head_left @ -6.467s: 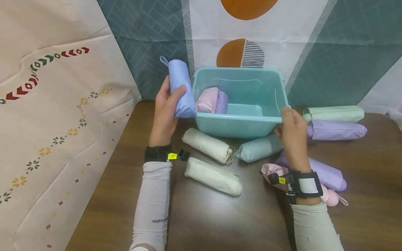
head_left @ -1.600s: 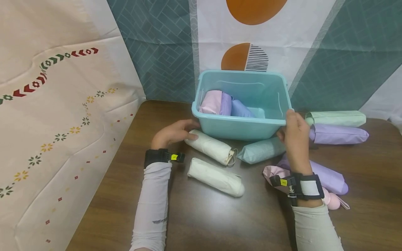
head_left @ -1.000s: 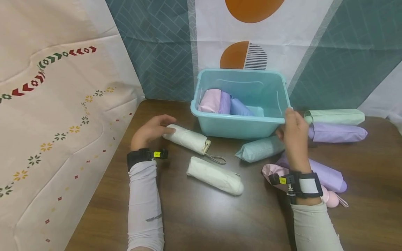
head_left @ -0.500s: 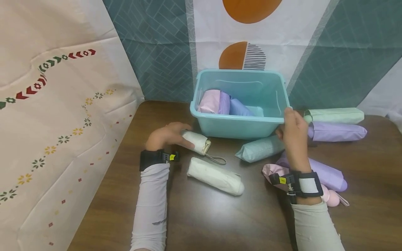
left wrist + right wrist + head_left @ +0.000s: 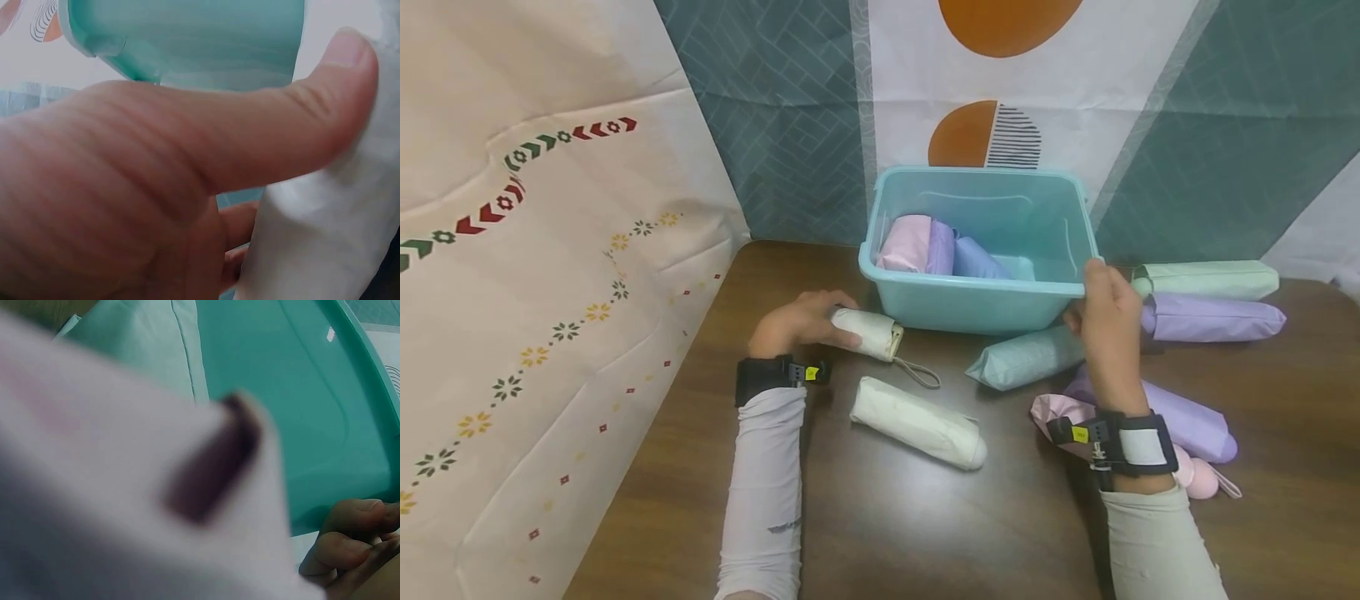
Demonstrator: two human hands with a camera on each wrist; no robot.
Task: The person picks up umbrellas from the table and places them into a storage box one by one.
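Observation:
My left hand grips a cream folded umbrella with a wrist loop, left of the bin's front. In the left wrist view the thumb lies across its pale cover, and fingertips show on its far side. My right hand grips the front right corner of the turquoise bin. Inside, at the left, are a pink umbrella, a lilac one and a blue one. In the right wrist view, a blurred pink umbrella hides much of the bin wall.
Another cream umbrella lies nearer on the brown table. A grey-green umbrella lies before the bin. To the right lie a mint umbrella, a purple one, another purple one and a pink one.
The blue umbrella went from my left hand into the bin. My left hand then drew the cream umbrella leftward and shifted its hold along it. My right hand stays on the bin's corner.

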